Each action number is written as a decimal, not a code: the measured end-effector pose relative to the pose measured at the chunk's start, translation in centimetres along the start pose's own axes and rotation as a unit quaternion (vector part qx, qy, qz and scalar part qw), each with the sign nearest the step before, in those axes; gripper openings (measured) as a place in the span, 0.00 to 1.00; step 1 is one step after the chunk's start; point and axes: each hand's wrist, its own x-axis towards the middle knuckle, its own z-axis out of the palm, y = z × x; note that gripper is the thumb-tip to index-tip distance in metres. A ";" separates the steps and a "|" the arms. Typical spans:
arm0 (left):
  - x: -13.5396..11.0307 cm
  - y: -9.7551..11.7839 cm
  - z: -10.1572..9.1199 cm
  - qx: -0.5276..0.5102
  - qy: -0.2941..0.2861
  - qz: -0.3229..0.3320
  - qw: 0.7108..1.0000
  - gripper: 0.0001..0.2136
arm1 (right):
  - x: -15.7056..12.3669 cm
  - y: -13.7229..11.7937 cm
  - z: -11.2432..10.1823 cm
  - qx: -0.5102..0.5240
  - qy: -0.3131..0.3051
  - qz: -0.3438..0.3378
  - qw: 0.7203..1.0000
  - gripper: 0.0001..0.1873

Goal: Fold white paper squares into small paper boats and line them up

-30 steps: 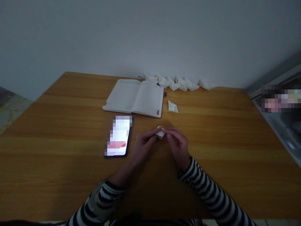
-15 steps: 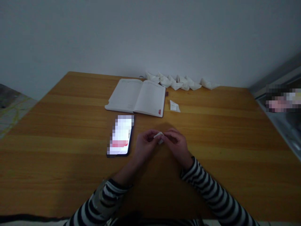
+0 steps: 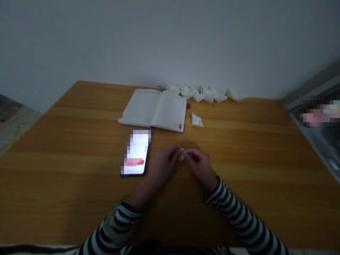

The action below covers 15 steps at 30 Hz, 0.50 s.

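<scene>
Between my two hands is a small folded piece of white paper [image 3: 181,156], mostly covered by fingertips. My left hand [image 3: 164,162] pinches it from the left side with thumb and fingers pressed together. From the right, my right hand [image 3: 199,163] grips the same paper between thumb and forefinger. The hands meet just above the table, in front of the notebook. A flat folded white paper piece [image 3: 197,120] lies beyond my right hand. Along the wall stands a row of several folded paper boats [image 3: 198,94].
An open notebook [image 3: 156,109] lies toward the back of the wooden table [image 3: 252,152]. Left of my left hand is a lit smartphone [image 3: 136,152]. A plain wall [image 3: 170,42] borders the table's far edge. Other items at the far right are blurred out.
My left fingers have closed further over the folded paper, so less of it shows. My right hand has barely moved.
</scene>
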 end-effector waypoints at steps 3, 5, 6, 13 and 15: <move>-0.1 0.0 -0.1 0.085 0.000 0.057 0.995 0.10 | 0.0 0.2 0.0 0.007 0.009 0.018 1.000 0.10; -0.2 -0.1 0.0 0.112 0.012 0.090 0.990 0.10 | 0.0 0.2 0.0 0.012 0.026 0.017 0.999 0.10; -0.3 -0.2 0.0 0.121 0.015 0.103 0.987 0.11 | 0.0 0.1 0.0 0.012 0.033 0.013 0.999 0.10; -0.7 -1.3 0.1 0.143 -0.004 0.164 0.976 0.21 | 0.2 -0.1 -0.2 -0.037 0.055 -0.068 0.996 0.07; -0.7 -1.3 0.1 0.143 -0.010 0.178 0.974 0.23 | 0.2 0.0 -0.2 -0.040 0.066 -0.077 0.994 0.07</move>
